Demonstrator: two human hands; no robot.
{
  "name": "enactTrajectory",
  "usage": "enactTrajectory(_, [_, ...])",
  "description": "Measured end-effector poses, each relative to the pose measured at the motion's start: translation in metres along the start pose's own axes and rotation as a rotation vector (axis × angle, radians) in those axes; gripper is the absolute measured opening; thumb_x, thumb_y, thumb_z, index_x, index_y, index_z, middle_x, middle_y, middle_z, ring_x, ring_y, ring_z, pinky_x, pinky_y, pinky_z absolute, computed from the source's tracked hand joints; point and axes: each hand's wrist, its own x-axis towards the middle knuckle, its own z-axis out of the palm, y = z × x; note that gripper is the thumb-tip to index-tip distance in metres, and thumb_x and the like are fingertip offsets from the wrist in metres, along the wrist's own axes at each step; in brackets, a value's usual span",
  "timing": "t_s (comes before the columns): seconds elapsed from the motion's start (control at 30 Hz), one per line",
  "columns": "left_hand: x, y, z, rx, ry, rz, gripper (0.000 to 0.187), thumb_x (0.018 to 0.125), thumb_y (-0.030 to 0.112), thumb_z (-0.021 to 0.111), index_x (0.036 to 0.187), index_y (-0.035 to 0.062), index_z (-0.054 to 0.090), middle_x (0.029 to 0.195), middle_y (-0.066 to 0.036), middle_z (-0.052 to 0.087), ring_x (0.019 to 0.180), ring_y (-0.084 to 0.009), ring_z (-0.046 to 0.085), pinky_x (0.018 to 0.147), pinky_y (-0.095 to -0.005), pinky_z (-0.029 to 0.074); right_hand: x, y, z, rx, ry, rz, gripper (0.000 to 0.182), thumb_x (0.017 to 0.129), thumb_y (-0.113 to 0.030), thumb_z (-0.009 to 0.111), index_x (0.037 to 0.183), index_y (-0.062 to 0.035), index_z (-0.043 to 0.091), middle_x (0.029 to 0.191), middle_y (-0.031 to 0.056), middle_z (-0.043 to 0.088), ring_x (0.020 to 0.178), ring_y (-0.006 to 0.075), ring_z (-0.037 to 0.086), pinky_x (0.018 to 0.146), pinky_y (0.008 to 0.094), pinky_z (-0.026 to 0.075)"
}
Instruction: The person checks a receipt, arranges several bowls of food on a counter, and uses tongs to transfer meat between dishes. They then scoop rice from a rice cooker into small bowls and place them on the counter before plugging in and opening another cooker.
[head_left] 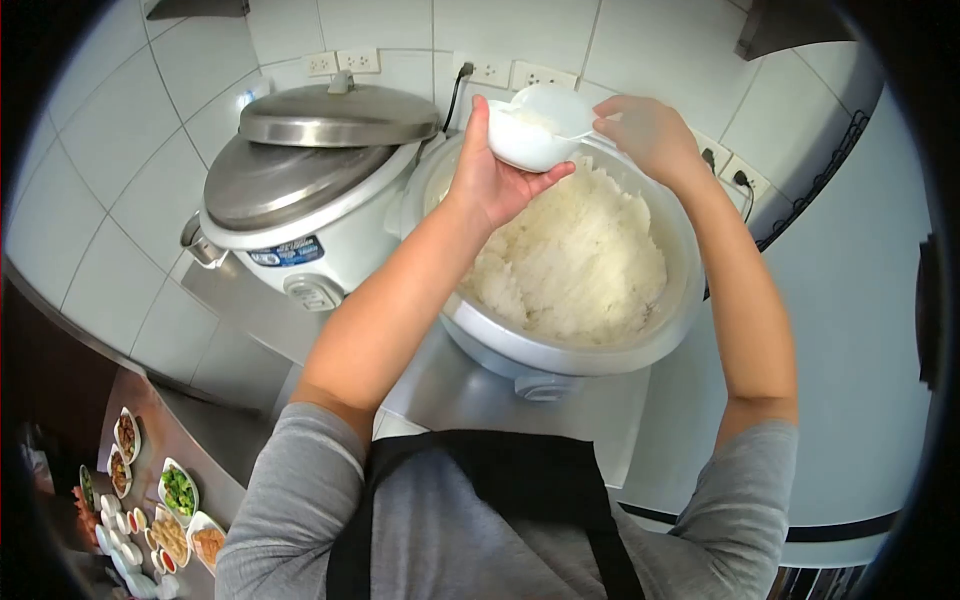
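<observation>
While left hand (490, 180) cups bowl (525, 140), right hand (650, 135) grips rice paddle (550, 105); cooker label (287, 251) unreadable.

Two rice cookers share the steel counter (450, 385): a closed cooker (300, 215) under one steel lid (338, 117), and an open cooker (560, 340) holding one mass of cooked rice (580, 260). Two hands work above it, the left hand (495, 175) with one white bowl (525, 140), the right hand (650, 135) with one white paddle (550, 105). Several wall sockets line the tiles, at least five in view; one black plug (465, 70) sits in one. Lower left, several small dishes of food (178, 492), too many and too small for a sure count.
</observation>
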Motion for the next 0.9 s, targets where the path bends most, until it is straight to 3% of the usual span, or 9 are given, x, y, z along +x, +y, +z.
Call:
enactTrajectory(0.13, [-0.022,0.021,-0.027,0.106,0.067,0.042,0.073,0.086,0.064,0.039,0.13,0.0065,0.031,0.125,-0.016,0.044,0.109,-0.0324,0.052,0.086,-0.0483,0.05,0.004,0.009,0.012,0.059,0.097,-0.016,0.023,0.084,-0.032,0.057,0.097,-0.0146,0.064,0.078,0.0076,0.065,0.071,0.0256,0.061,0.062,0.0355,0.046])
enactTrajectory(0.17, [-0.025,0.027,-0.036,0.116,0.081,0.079,0.072,0.086,0.062,0.042,0.13,0.0068,0.03,0.125,-0.016,0.044,0.109,-0.0319,0.052,0.085,-0.048,0.05,0.0,0.001,0.012,-0.048,-0.005,0.077,0.018,0.088,-0.026,0.051,0.098,-0.0159,0.063,0.08,0.006,0.064,0.075,0.0253,0.06,0.068,0.0408,0.045])
enactTrajectory(0.27, [-0.039,0.037,-0.074,0.388,0.195,0.375,0.07,0.085,0.052,0.054,0.131,0.0083,0.024,0.123,-0.014,0.044,0.106,-0.0289,0.054,0.084,-0.046,0.05,-0.01,0.002,0.057,-0.612,-0.004,-0.182,0.018,0.089,-0.019,0.047,0.097,-0.0164,0.063,0.082,0.0045,0.063,0.08,0.0224,0.059,0.077,0.0445,0.04])
enactTrajectory(0.3, [-0.053,0.034,-0.067,0.457,0.347,0.48,0.072,0.083,0.039,0.064,0.131,0.01,0.019,0.12,-0.013,0.044,0.105,-0.0249,0.052,0.085,-0.0399,0.048,-0.014,-0.001,0.074,-0.615,0.016,-0.281,0.019,0.088,-0.016,0.047,0.096,-0.0166,0.064,0.083,0.0044,0.063,0.082,0.0211,0.059,0.08,0.0449,0.037])
enactTrajectory(0.33, [-0.049,0.026,-0.085,0.54,0.391,0.656,0.075,0.08,0.033,0.068,0.131,0.0095,0.019,0.119,-0.014,0.043,0.103,-0.0228,0.05,0.087,-0.0353,0.044,-0.019,-0.009,0.086,-0.614,0.04,-0.385,0.02,0.088,-0.014,0.046,0.096,-0.0168,0.064,0.084,0.0042,0.062,0.084,0.0199,0.058,0.082,0.0453,0.034])
enactTrajectory(0.4, [-0.057,0.019,-0.1,0.777,0.456,0.83,0.08,0.077,0.029,0.071,0.132,0.0082,0.017,0.119,-0.015,0.043,0.104,-0.0227,0.048,0.089,-0.0334,0.042,-0.031,-0.038,0.093,-0.64,-0.01,-0.488,0.019,0.086,-0.016,0.05,0.098,-0.0173,0.064,0.079,0.0037,0.062,0.08,0.019,0.059,0.08,0.0404,0.035])
enactTrajectory(0.5, [-0.07,0.023,-0.086,0.694,0.434,0.834,0.082,0.074,0.025,0.072,0.132,0.0067,0.017,0.117,-0.016,0.047,0.102,-0.0234,0.051,0.087,-0.0345,0.044,-0.042,-0.064,0.098,-0.635,-0.11,-0.496,0.018,0.083,-0.019,0.056,0.099,-0.0182,0.065,0.074,0.0023,0.062,0.075,0.0183,0.059,0.077,0.039,0.035])
enactTrajectory(0.7, [-0.064,0.023,-0.084,0.607,0.392,0.804,0.081,0.074,0.024,0.071,0.132,0.0069,0.017,0.112,-0.018,0.053,0.097,-0.0239,0.056,0.082,-0.0352,0.046,-0.061,-0.094,0.1,-0.472,-0.116,-0.48,0.017,0.08,-0.023,0.06,0.095,-0.0186,0.067,0.069,0.0018,0.061,0.069,0.0181,0.059,0.07,0.037,0.037])
enactTrajectory(0.9, [-0.061,0.02,-0.091,0.686,0.392,0.834,0.08,0.075,0.023,0.071,0.133,0.0073,0.018,0.113,-0.018,0.05,0.098,-0.0248,0.053,0.085,-0.0353,0.045,-0.063,-0.081,0.111,-0.069,-0.322,-0.173,0.023,0.079,-0.025,0.064,0.1,-0.0151,0.067,0.079,0.0063,0.066,0.071,0.0224,0.061,0.066,0.0332,0.045])
